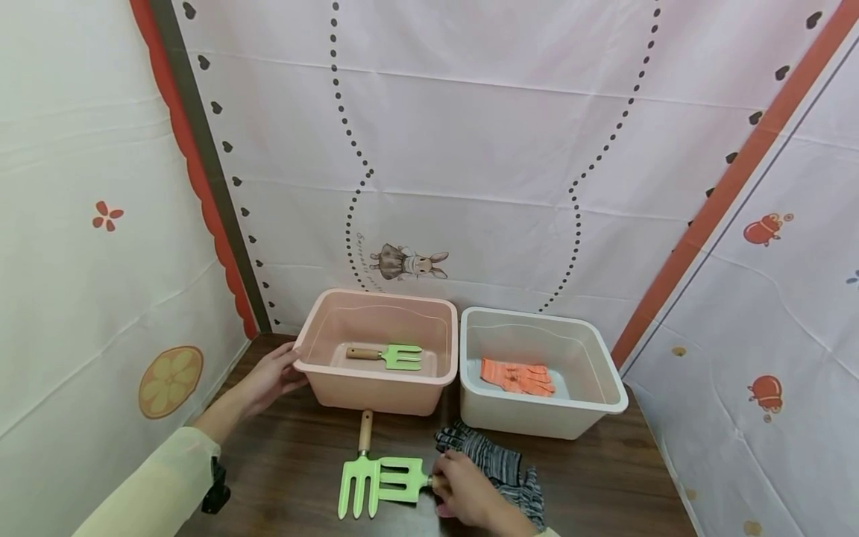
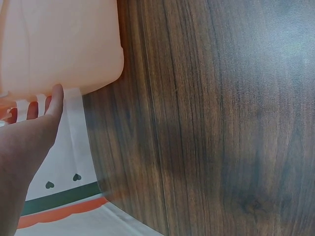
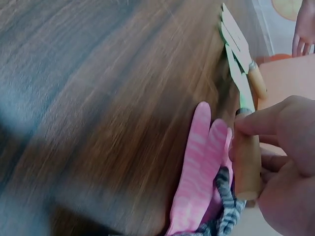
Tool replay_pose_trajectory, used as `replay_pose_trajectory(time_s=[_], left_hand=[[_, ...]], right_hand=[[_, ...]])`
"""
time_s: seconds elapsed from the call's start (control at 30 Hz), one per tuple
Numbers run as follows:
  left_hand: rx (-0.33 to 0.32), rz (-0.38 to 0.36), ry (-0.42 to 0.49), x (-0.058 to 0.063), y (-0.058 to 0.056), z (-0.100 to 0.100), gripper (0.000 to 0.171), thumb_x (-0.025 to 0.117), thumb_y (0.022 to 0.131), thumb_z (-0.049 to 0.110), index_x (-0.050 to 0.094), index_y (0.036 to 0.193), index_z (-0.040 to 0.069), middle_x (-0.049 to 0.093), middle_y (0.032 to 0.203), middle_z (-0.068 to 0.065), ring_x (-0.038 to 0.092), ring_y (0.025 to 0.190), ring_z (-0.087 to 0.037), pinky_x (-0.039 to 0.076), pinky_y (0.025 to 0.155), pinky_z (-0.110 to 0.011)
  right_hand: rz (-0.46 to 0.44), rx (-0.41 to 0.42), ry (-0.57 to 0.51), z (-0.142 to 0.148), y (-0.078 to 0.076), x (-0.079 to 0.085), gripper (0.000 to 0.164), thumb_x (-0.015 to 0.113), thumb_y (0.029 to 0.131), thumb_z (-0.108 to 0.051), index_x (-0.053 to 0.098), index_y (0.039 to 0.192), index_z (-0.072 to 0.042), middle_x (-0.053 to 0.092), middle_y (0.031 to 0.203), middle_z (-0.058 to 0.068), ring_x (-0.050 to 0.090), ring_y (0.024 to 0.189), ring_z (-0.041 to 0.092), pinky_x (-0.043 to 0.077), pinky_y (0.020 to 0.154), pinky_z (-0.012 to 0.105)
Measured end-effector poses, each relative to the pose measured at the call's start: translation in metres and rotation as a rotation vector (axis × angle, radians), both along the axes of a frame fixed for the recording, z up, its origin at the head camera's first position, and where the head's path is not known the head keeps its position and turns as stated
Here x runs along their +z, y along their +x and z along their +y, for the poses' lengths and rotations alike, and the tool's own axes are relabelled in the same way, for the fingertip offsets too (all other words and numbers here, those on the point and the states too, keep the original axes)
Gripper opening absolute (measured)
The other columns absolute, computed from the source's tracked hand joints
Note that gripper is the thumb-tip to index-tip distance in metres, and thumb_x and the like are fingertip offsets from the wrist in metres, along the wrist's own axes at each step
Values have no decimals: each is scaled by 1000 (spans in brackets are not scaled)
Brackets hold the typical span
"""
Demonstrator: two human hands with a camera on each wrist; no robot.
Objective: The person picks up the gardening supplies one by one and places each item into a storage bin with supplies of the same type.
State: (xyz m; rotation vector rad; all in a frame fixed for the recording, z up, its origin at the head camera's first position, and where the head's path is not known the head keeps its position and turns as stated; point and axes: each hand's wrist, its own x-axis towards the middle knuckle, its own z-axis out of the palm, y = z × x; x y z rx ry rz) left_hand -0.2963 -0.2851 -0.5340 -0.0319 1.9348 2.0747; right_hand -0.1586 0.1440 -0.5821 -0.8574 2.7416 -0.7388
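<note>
My left hand [image 1: 271, 377] touches the left end of the pink bin [image 1: 376, 399], its fingers at the rim and fairly straight. Inside that bin lies a green hand fork [image 1: 403, 356] with a wooden handle. My right hand [image 1: 466, 488] pinches the wooden handle [image 3: 247, 162] of a green slotted garden tool [image 1: 411, 481]. Its head overlaps a second green hand fork [image 1: 360, 477], which lies on the table with its handle toward the pink bin. Beside and under my right hand are a grey-black striped glove [image 1: 493, 455] and a pink glove [image 3: 194, 172], partly hidden in the head view.
A white bin [image 1: 530, 418] stands right of the pink one and holds an orange glove [image 1: 517, 377]. Both bins sit on the dark wooden table [image 1: 288, 462], against the printed cloth [image 1: 470, 186] that walls in the back and sides.
</note>
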Motion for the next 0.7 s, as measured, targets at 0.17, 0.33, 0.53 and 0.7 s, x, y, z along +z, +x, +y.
replay_pose_trajectory(time_s=[0.17,0.33,0.53,0.7], left_hand=[[0,-2,-4,1,0,0,67,37,117,31,5,170,5,12,173,-26,22,156,-44,33,121,-62],[6,-8,-1,1,-1,1,68,38,117,32,5,170,4,11,174,-25,21,158,-43,32,122,-63],[1,-13,-1,1,-1,0,68,38,117,33,5,170,4,12,174,-26,23,156,-44,32,122,-63],[-9,-8,-6,0,-1,-1,68,38,117,34,6,170,5,12,173,-27,24,156,-45,32,122,-63]], right_hand=[[-26,20,-56,8,-5,-4,12,81,94,-11,73,103,-12,63,97,-9,56,86,0,55,73,24],[-19,18,-59,17,-8,-1,19,82,93,-13,73,109,-8,65,101,-7,58,90,1,57,73,30],[-44,-32,-74,25,-8,6,17,83,91,-11,72,103,-13,63,98,-10,56,87,0,54,74,25],[-18,-44,-77,31,-9,11,15,83,90,-9,72,98,-15,63,93,-11,54,82,0,52,69,23]])
